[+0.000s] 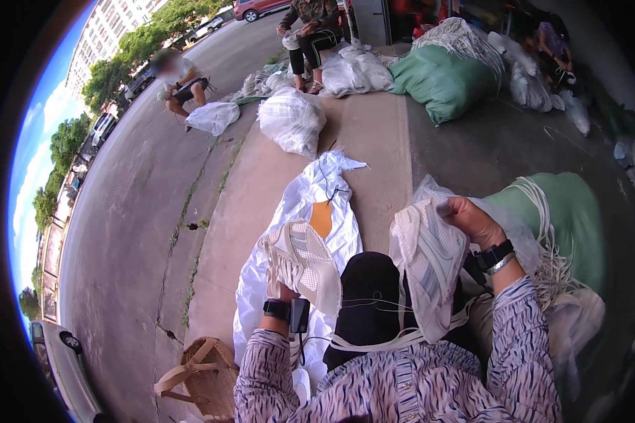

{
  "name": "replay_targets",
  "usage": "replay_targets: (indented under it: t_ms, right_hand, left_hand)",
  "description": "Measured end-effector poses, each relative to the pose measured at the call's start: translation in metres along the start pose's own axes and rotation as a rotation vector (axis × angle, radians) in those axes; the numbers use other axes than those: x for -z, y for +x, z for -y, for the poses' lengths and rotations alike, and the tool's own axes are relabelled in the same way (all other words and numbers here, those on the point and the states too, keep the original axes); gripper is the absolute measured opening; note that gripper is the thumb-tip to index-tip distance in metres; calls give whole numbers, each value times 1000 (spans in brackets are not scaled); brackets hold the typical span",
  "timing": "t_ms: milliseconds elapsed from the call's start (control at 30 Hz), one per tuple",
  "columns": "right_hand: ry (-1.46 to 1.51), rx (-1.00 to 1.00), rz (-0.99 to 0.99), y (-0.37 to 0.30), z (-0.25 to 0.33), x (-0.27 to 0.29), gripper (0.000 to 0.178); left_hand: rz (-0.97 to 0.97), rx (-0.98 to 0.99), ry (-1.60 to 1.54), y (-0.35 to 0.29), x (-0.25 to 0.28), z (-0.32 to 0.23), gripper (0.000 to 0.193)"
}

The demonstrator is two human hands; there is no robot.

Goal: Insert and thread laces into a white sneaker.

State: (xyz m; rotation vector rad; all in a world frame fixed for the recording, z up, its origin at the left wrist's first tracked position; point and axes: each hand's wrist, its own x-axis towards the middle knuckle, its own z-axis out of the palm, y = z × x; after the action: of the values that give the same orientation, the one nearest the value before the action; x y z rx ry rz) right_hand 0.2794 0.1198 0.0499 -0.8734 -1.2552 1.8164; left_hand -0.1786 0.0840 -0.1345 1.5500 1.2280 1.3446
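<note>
My left hand [283,293], mostly hidden behind it, holds up a cream-white mesh shoe upper [305,266]. Laces run across its front, and its mouth is turned toward the right. A second whitish shoe upper [430,257] hangs from my right hand [477,222], pinched at the top between thumb and fingers. White cord [374,345] loops across my lap between the two. Beneath them my dark-clad knees [367,299] show. Each wrist wears a black band with a small box.
A white sheet [261,282] with an orange-yellow patch lies by my left knee, a woven basket [212,381] below it. At right stands a green sack [571,225] draped with cords. Farther off are white bags [293,120], another green sack [444,81] and seated people.
</note>
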Motion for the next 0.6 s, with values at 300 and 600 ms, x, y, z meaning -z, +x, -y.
replay_targets:
  t_ms: [300, 600]
  right_hand:
    - [-220, 11, -31, 43, -12, -28, 22]
    - [-847, -225, -70, 60, -8, -66, 17]
  left_hand:
    - [467, 508, -31, 63, -103, -133, 41]
    - [653, 797, -699, 52, -94, -100, 57]
